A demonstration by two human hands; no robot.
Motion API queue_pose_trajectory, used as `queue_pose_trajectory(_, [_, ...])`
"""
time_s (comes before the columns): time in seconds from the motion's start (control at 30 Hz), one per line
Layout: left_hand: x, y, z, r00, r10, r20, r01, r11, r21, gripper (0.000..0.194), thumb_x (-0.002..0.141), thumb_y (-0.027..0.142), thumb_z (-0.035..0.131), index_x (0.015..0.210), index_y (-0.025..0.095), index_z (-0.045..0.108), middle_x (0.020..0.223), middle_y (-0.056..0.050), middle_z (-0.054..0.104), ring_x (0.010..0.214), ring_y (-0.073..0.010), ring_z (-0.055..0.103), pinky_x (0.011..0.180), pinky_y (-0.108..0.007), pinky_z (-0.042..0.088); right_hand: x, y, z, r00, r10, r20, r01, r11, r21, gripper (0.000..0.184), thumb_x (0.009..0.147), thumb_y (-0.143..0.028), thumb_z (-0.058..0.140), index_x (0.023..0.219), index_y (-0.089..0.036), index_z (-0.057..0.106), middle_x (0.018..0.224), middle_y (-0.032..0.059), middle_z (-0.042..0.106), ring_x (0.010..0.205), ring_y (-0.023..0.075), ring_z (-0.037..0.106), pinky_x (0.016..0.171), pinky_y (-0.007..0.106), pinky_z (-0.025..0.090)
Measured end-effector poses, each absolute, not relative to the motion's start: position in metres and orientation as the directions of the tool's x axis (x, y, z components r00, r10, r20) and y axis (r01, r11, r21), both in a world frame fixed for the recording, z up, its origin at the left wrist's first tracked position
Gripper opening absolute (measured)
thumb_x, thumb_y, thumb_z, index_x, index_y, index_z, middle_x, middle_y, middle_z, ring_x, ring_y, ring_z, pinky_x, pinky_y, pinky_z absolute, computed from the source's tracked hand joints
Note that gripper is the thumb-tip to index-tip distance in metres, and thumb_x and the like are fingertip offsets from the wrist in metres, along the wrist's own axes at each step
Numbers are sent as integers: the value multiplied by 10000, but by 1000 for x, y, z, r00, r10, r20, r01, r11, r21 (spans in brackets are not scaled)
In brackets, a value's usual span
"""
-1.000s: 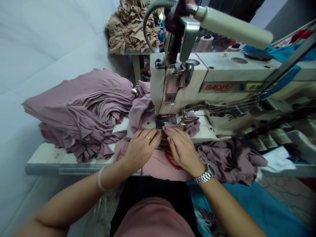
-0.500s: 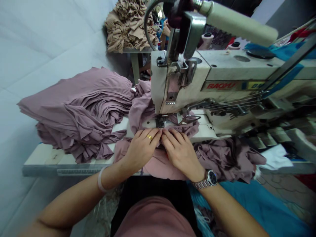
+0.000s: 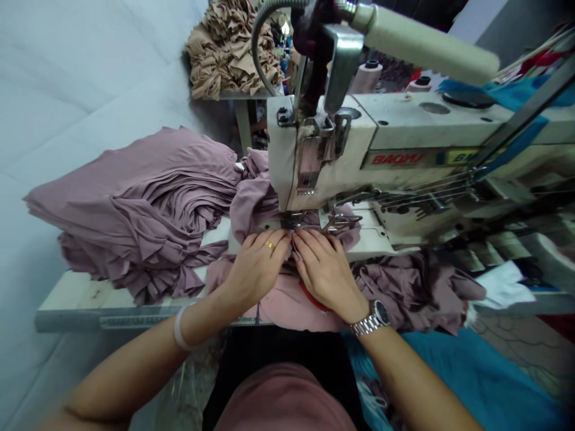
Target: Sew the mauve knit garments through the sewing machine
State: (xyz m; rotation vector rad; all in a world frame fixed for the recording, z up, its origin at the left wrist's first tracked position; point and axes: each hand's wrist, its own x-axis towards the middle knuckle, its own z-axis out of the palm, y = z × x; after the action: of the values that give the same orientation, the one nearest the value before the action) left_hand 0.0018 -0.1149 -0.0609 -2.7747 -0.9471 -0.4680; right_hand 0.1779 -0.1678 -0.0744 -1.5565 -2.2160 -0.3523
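Observation:
Side by side at the sewing machine (image 3: 404, 129), both hands bear on a mauve fabric piece (image 3: 251, 203) just in front of the presser foot (image 3: 293, 220). My left hand (image 3: 258, 263), a gold ring on one finger, has its fingers bent down on the cloth. Close against it, my right hand (image 3: 327, 272) pinches the cloth with its fingertips; the thumb is mostly hidden. A red curved thing (image 3: 313, 297) shows under the right palm, its kind unclear. Below the hands, lighter pink cloth (image 3: 291, 305) hangs over the table's front edge.
A tall stack of mauve fabric pieces (image 3: 148, 191) lies left on the table (image 3: 85, 293). Crumpled mauve cloth (image 3: 404, 281) and a white cloth (image 3: 507, 284) lie right. Blue fabric (image 3: 476, 371) is below right. Beige cloth (image 3: 233, 54) is piled behind.
Both hands stay at the presser foot, with the fingers slightly shifted. More of the red thing shows under the right hand. The whole view has shifted slightly.

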Motion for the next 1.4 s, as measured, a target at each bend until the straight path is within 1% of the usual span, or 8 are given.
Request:
queue_pose_trajectory(0.2, [0,-109,-59,753,548,365,596,-803,-22,340,940,149,489,1265,90,569,1276,-129,604,1139,-260,564,926,-399,479,177,-164,-74,-273,853,445,945,324,-42,402,967,-241,422,1321,-86,534,1348,130,564,1237,248,490,1025,439,367])
queue_pose_trajectory(0.33, [-5,-106,-60,787,460,411,512,-859,-17,285,931,129,504,1190,93,618,1220,-121,639,1102,-255,595,914,-392,510,181,-164,-80,-307,819,484,927,372,-42,401,947,-215,453,1314,-81,541,1346,141,561,1232,254,493,1025,441,387])
queue_pose_trajectory(0.57, [-8,-107,-59,802,388,455,447,-894,-25,197,959,162,500,1060,144,668,1104,-72,692,993,-203,644,864,-350,545,183,-167,-79,-307,741,597,876,465,-126,262,904,-146,527,1136,-99,640,1150,111,665,1094,221,538,930,392,452])
queue_pose_trajectory(0.77, [-4,-102,-61,775,406,485,459,-888,10,238,979,236,492,1126,108,630,1131,-103,685,1037,-207,641,910,-361,544,181,-157,-74,-275,785,555,893,422,-154,255,926,-181,507,1123,-111,653,1129,93,663,1042,224,541,890,374,447])
queue_pose_trajectory(0.93, [-3,-94,-64,776,431,460,464,-884,45,285,973,297,512,1151,96,607,1140,-122,660,1044,-227,627,916,-379,540,186,-150,-72,-244,824,511,915,370,-160,270,947,-200,474,1137,-141,657,1118,89,668,1034,221,554,874,374,435])
queue_pose_trajectory(1.2, [-3,-95,-66,757,472,452,503,-862,58,306,965,320,529,1174,108,599,1151,-127,649,1057,-237,620,910,-383,532,193,-148,-76,-249,832,496,869,418,-264,307,937,-178,473,1185,-138,648,1188,108,652,1090,215,568,899,383,469])
queue_pose_trajectory(1.3, [-3,-95,-66,746,488,453,524,-850,53,307,965,326,528,1174,115,605,1157,-133,649,1060,-245,620,901,-392,530,196,-149,-76,-267,833,484,874,421,-243,333,932,-153,461,1214,-161,638,1214,106,637,1109,215,560,906,391,466])
queue_pose_trajectory(1.4, [-2,-95,-67,753,483,447,522,-852,41,308,967,323,524,1178,113,604,1151,-133,653,1048,-244,624,895,-395,530,197,-150,-74,-297,820,489,896,416,-153,329,937,-134,448,1198,-168,646,1208,102,638,1076,211,561,878,381,463])
